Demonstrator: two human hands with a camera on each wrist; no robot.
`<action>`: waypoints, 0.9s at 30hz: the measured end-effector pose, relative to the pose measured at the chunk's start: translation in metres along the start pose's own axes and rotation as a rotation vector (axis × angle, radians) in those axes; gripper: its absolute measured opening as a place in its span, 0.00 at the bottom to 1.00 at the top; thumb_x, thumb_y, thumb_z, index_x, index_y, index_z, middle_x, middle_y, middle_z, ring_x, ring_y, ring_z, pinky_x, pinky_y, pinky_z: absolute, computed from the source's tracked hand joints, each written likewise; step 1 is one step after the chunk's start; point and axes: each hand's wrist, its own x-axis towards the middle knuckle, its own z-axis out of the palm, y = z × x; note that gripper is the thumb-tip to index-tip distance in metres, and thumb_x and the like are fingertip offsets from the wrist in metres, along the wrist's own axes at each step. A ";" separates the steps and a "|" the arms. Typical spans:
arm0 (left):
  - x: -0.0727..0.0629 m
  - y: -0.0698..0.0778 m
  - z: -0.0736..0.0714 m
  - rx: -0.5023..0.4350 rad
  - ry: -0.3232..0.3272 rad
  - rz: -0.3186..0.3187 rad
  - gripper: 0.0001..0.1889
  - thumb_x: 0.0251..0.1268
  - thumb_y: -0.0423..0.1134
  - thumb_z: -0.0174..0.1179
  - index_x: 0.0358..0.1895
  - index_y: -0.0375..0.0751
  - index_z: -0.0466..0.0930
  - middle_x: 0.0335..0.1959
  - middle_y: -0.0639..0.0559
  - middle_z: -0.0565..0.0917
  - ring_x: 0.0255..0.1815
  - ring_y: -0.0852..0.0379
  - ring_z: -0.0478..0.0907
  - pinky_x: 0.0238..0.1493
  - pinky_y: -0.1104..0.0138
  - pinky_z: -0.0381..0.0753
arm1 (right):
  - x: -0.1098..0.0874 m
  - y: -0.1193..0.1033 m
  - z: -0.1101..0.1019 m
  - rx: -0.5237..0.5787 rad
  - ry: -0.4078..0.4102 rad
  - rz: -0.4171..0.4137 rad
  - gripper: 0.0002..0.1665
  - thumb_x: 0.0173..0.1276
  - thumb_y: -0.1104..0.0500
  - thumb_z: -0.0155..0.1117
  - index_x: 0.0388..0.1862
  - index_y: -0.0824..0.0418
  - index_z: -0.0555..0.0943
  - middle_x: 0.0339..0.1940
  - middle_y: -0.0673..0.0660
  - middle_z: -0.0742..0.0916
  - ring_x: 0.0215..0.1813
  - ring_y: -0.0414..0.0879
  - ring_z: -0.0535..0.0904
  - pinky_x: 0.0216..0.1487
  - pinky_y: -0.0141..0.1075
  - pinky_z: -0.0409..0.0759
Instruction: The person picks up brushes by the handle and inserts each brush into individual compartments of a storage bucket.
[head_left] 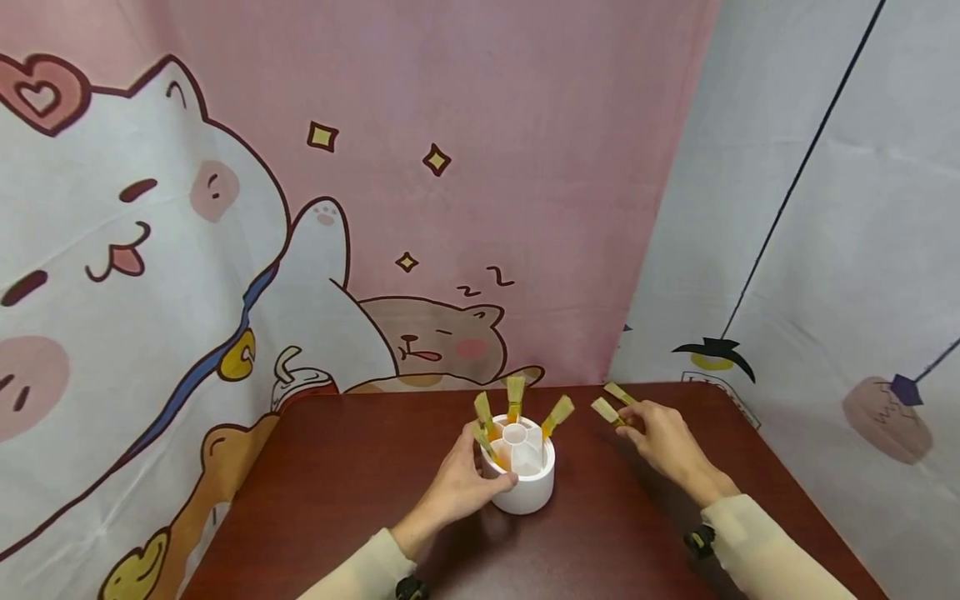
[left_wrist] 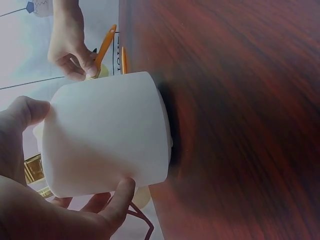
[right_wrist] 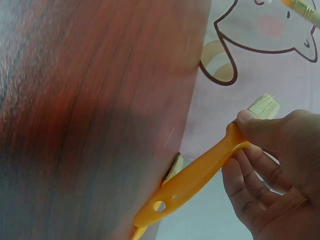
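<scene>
My left hand (head_left: 459, 482) grips a white round holder (head_left: 525, 498) with divided compartments, its thumb on the near side and its fingers round the left. Several brushes (head_left: 558, 410) with pale bristles and orange handles stand tilted in the holder, bristles up. To the right of it, my right hand (head_left: 667, 442) pinches a brush (right_wrist: 200, 170) near the bristle end, between thumb and fingers. The orange handle hangs over the table, with a hole near its tip. Another brush (head_left: 618, 393) is just behind the held one, partly hidden in the right wrist view.
Both hands work over a dark red-brown wooden table (head_left: 360, 467). A pink and white cloth backdrop (head_left: 525, 167) with cartoon animals rises behind its far edge. A pale printed cloth (head_left: 840, 250) stands to the right.
</scene>
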 end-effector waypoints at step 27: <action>-0.002 0.000 -0.001 0.022 0.002 0.021 0.49 0.63 0.50 0.86 0.83 0.43 0.69 0.72 0.40 0.85 0.64 0.48 0.86 0.62 0.52 0.88 | -0.013 -0.038 -0.023 0.007 0.155 -0.111 0.12 0.68 0.64 0.89 0.47 0.59 0.94 0.39 0.50 0.93 0.39 0.47 0.89 0.40 0.39 0.86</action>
